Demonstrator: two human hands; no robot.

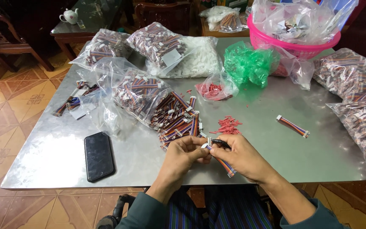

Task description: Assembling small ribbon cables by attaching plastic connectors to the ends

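Ribbon cable (223,163) pinched between left hand (186,153) and right hand (242,157).

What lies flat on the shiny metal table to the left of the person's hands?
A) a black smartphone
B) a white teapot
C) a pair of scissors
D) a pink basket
A: a black smartphone lies face up on the shiny metal table, left of the left hand and right hand, which hold a multicoloured ribbon cable with a white connector.
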